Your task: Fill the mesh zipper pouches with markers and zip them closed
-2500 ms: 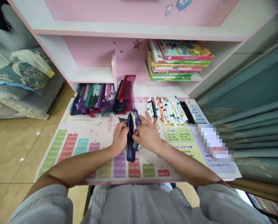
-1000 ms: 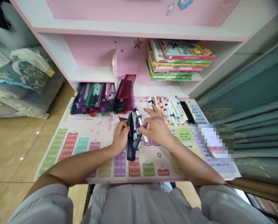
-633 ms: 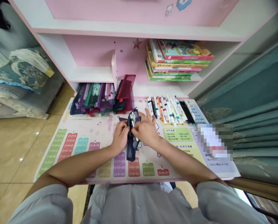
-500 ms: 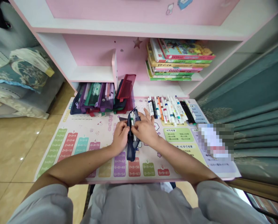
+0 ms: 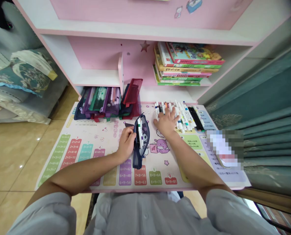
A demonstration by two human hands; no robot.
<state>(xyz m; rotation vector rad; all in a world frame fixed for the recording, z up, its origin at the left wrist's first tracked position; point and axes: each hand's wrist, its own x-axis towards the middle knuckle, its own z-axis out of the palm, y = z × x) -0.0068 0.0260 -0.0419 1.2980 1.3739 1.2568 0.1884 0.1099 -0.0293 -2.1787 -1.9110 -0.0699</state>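
Evidently to keep its mouth gaping, the left hand (image 5: pixel 127 142) pinches one edge of the navy pouch (image 5: pixel 137 160) between thumb and fingers at the frame's centre, where white markers (image 5: pixel 140 130) lie lengthwise inside. Higher and right of centre, the right hand (image 5: pixel 166 124) spreads over the loose pens (image 5: pixel 186 116), fingers parted; whether it touches any, I cannot tell. Those pens lie roughly side by side, probably for easy reach, while other pouches (image 5: pixel 111 102) sit left of upper centre, seemingly out of the way.
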